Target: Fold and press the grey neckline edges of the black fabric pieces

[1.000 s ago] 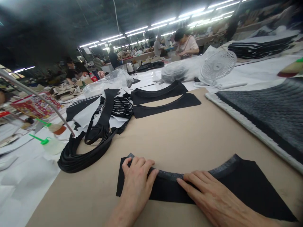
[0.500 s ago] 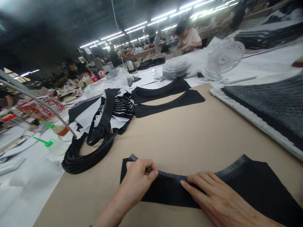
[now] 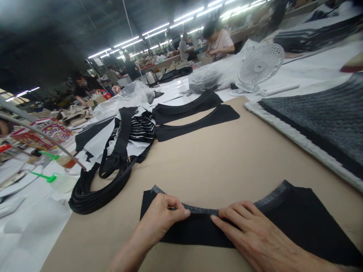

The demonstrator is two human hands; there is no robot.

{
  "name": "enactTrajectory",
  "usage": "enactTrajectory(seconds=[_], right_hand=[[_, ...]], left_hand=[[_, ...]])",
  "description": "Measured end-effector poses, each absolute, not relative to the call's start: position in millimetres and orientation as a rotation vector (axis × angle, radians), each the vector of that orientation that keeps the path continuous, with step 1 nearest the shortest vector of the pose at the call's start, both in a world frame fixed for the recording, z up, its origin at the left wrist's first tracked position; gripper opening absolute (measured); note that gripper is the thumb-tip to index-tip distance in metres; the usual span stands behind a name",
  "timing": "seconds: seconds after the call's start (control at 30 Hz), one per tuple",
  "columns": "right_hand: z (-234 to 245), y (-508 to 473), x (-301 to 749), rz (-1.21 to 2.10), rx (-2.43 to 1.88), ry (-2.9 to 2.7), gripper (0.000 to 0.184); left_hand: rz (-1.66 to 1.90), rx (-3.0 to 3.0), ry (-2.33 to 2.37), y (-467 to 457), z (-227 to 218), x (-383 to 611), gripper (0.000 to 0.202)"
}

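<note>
A black fabric piece [image 3: 300,223] with a curved top edge lies on the tan table [image 3: 227,158] right in front of me. A grey strip [image 3: 198,209] runs along that curved edge. My left hand [image 3: 161,221] pinches the strip near its left end, fingers curled and closed on it. My right hand [image 3: 255,236] lies flat on the black fabric, fingers stretched out and pressing just below the strip. The fingertips of the two hands are close together.
A coil of black strips [image 3: 99,185] lies to the left. Curved black fabric pieces [image 3: 195,121] are stacked farther back, by striped fabric [image 3: 141,128]. A small white fan [image 3: 259,66] stands at the back right, a grey mat [image 3: 320,121] at the right. Glue bottles with green nozzles [image 3: 61,179] sit left. Other people work behind.
My left hand went from lying flat on the fabric to curling and pinching the grey strip. My right hand stayed flat in about the same spot.
</note>
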State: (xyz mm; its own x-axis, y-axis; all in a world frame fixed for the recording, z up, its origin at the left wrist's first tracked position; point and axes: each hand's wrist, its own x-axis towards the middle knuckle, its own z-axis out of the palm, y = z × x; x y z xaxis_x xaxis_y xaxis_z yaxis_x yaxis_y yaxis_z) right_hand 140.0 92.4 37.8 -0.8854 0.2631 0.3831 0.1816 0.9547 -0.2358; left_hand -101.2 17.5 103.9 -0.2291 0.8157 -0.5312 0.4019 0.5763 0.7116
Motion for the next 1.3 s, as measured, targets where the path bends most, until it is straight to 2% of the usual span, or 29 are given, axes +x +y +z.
enactTrajectory(seconds=[0.33, 0.5, 0.63, 1.0, 1.3], right_hand=[[36.4, 93.4, 138.3, 0.291, -0.335, -2.685, 0.038], [34.0, 93.6, 138.5, 0.324, -0.345, -2.675, 0.036], [30.9, 93.6, 138.8, 0.337, -0.346, -2.665, 0.035], [32.4, 92.8, 139.8, 0.303, -0.35, -2.646, 0.04], [32.5, 93.3, 137.0, 0.23, -0.354, -2.59, 0.042]], left_hand=[[0.546, 1.019, 1.665, 30.0, 116.0, -81.0, 0.024], [0.552, 0.959, 1.634, 29.2, 121.7, -75.4, 0.027], [0.448, 1.056, 1.701, 27.2, 126.7, -73.1, 0.026], [0.187, 1.293, 2.081, 23.0, 91.4, -105.1, 0.019], [0.16, 1.306, 2.142, 24.5, 87.1, -103.3, 0.018]])
